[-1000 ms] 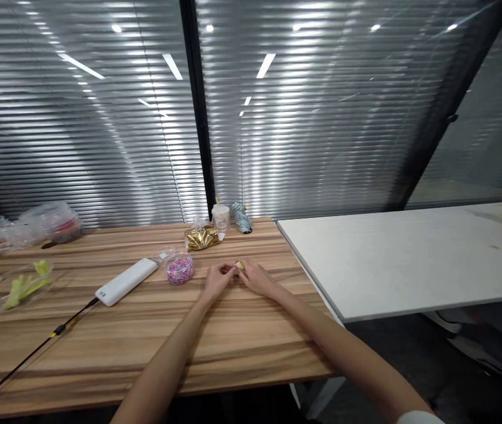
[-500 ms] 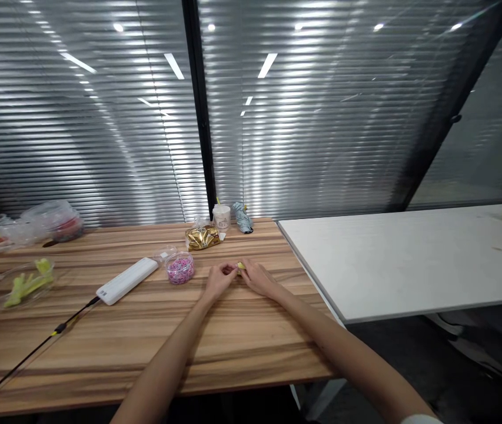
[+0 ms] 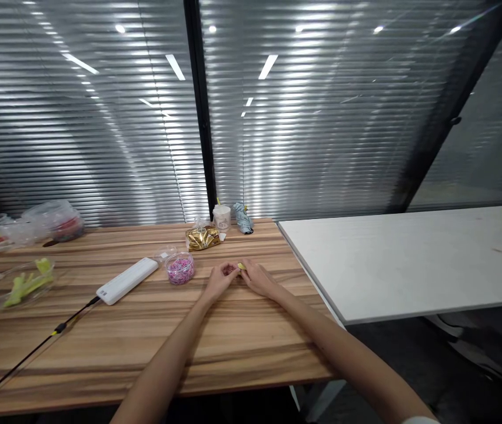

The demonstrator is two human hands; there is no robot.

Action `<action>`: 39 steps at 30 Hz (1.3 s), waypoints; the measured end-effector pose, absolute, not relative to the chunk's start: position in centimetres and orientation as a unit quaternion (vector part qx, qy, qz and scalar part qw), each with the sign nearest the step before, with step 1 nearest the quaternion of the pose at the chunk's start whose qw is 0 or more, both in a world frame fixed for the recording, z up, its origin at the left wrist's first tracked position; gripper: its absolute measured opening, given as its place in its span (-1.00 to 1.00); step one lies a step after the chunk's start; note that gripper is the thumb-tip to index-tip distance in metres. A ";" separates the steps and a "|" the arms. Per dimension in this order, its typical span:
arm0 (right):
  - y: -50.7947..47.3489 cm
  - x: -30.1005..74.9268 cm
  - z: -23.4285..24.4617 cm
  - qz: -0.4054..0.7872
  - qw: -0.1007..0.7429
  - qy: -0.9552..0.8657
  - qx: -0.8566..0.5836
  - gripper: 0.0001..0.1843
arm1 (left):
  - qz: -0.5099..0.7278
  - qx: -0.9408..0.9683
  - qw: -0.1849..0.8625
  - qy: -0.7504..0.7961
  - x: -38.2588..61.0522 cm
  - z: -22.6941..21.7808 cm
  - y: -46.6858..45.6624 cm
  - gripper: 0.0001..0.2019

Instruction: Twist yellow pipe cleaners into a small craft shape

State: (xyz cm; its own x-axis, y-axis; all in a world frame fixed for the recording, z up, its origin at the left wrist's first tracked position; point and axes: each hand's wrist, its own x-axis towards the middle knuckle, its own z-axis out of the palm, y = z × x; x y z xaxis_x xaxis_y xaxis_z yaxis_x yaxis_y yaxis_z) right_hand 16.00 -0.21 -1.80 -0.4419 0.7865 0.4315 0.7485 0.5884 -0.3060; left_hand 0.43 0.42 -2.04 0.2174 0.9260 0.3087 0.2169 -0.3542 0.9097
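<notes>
Pinching a yellow piece [image 3: 242,266] at the fingertips
Left hand [image 3: 220,281] and right hand [image 3: 258,279] curled and pressed together, low over the bench [image 3: 255,353], near a pink-filled tub [image 3: 180,269].

On wood table [image 3: 145,335]: small piece [image 3: 242,267] betw. L hand [image 3: 222,280] & R hand [image 3: 257,280]. Just L of them, tub of rubber bands [image 3: 180,269]; further L, oblong device [image 3: 127,281] w/ cable [image 3: 34,347] running to front L. Behind, in a row: foil bag [image 3: 202,238], cup [image 3: 221,218], wrapped bundle [image 3: 242,218]. Far L, clear tray [image 3: 12,288], plastic bags [image 3: 52,222] behind it. To R, 2nd table [image 3: 409,259]. Behind all, window blinds [image 3: 100,118].
</notes>
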 end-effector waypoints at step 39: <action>1.2 17.0 -1.9 0.039 0.349 -0.775 -0.526 -0.86 | 0.415 0.710 0.398 0.406 1.6 0.7 -1.8 -0.66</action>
